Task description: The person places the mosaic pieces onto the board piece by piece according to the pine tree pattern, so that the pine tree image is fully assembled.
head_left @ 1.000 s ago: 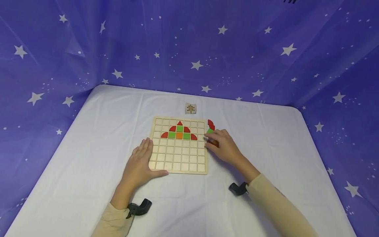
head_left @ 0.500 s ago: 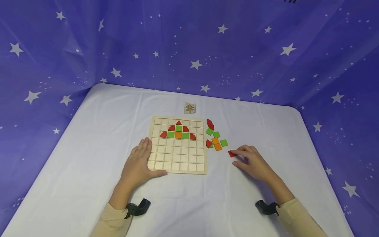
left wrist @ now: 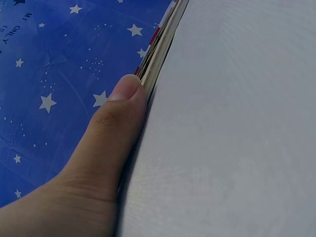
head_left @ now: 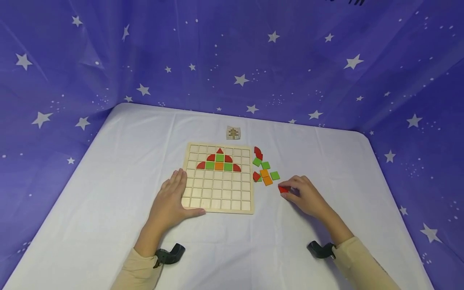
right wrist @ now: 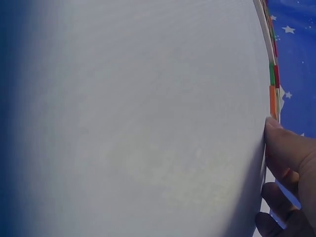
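My left hand (head_left: 170, 203) lies with straight fingers along the left edge of a wooden grid board (head_left: 224, 197), its thumb at the near edge. In the left wrist view the thumb (left wrist: 111, 128) touches the board's side. Red, green and orange tiles form a stepped triangle in the board's upper rows, with an orange square (head_left: 219, 166) low in the middle. To the right of the board, my right hand (head_left: 306, 197) pinches a red tile (head_left: 283, 189) between thumb and fingers, low over the table. In the right wrist view the hand mostly hides that tile.
Loose tiles lie beside the board's right edge: green squares such as one green tile (head_left: 275, 175), orange tiles (head_left: 267, 181) and red pieces (head_left: 258, 152). A small pattern card (head_left: 233, 133) with a tree picture lies behind the board. White cloth (head_left: 145, 141) covers the table.
My right hand has moved from the loose tiles toward the near right, to the red tile, and its thumb has closed against it. The left hand stays at the board.
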A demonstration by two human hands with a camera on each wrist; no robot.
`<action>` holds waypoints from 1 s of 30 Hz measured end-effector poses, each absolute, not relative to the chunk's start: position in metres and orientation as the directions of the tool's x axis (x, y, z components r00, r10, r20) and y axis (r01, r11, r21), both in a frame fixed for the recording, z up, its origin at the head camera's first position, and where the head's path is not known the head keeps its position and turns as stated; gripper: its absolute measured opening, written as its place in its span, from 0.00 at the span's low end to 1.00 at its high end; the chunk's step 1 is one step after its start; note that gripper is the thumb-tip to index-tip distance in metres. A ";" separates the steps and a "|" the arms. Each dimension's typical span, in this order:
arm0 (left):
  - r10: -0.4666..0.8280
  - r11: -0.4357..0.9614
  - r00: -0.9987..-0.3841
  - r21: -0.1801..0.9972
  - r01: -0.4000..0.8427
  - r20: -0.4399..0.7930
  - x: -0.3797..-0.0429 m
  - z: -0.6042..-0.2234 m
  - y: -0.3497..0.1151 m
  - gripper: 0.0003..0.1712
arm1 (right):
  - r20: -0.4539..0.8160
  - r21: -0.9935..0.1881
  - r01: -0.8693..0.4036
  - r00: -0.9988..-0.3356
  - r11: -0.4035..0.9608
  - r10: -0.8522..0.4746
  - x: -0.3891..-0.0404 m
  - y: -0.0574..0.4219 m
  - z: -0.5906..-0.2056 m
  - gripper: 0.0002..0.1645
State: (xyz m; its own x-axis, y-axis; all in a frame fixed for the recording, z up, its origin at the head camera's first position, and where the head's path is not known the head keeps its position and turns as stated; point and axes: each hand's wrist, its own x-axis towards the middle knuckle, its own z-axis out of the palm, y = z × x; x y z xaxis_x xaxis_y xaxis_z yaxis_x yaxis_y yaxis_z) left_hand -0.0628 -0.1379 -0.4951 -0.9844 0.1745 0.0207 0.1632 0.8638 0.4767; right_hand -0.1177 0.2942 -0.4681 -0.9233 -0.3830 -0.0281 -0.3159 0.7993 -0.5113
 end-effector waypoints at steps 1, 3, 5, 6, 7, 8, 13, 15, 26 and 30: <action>0.175 0.864 -0.984 0.476 0.164 0.021 -0.063 -0.495 -0.138 0.82 | -0.028 -0.515 -0.320 -0.921 0.795 -0.388 -0.118 0.294 -0.468 0.20; 0.175 0.864 -0.984 0.476 0.165 0.023 -0.062 -0.495 -0.138 0.82 | -0.028 -0.513 -0.327 -0.918 0.793 -0.397 -0.118 0.293 -0.468 0.22; 0.176 0.863 -0.984 0.476 0.167 0.027 -0.062 -0.495 -0.138 0.82 | -0.026 -0.508 -0.321 -0.922 0.799 -0.387 -0.118 0.291 -0.467 0.25; 0.177 0.863 -0.984 0.477 0.168 0.026 -0.062 -0.494 -0.138 0.82 | -0.026 -0.493 -0.313 -0.927 0.812 -0.374 -0.118 0.290 -0.467 0.25; 0.177 0.863 -0.984 0.476 0.168 0.024 -0.062 -0.494 -0.138 0.82 | -0.028 -0.480 -0.301 -0.934 0.824 -0.357 -0.118 0.289 -0.466 0.26; 0.178 0.863 -0.984 0.476 0.167 0.023 -0.062 -0.494 -0.138 0.82 | -0.032 -0.466 -0.289 -0.939 0.836 -0.343 -0.118 0.288 -0.466 0.26; 0.179 0.865 -0.984 0.474 0.166 0.019 -0.063 -0.495 -0.138 0.82 | -0.045 -0.433 -0.271 -0.946 0.859 -0.322 -0.119 0.284 -0.465 0.18; 0.177 0.866 -0.984 0.473 0.164 0.019 -0.063 -0.495 -0.138 0.82 | -0.044 -0.454 -0.293 -0.936 0.841 -0.350 -0.119 0.283 -0.466 0.15; 0.177 0.863 -0.984 0.478 0.165 0.019 -0.062 -0.494 -0.138 0.82 | -0.057 -0.474 -0.285 -0.934 0.833 -0.353 -0.119 0.282 -0.467 0.20; 0.177 0.863 -0.984 0.478 0.166 0.022 -0.062 -0.495 -0.138 0.82 | -0.062 -0.452 -0.288 -0.934 0.844 -0.352 -0.119 0.280 -0.467 0.19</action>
State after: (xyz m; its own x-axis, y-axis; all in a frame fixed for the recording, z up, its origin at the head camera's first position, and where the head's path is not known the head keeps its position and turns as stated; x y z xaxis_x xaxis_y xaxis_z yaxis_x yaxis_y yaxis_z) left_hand -0.0624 -0.1381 -0.4946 -0.9839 0.1773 0.0222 0.1662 0.8625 0.4780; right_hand -0.1192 0.2800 -0.4675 -0.9339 -0.3522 -0.0621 -0.2883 0.8442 -0.4520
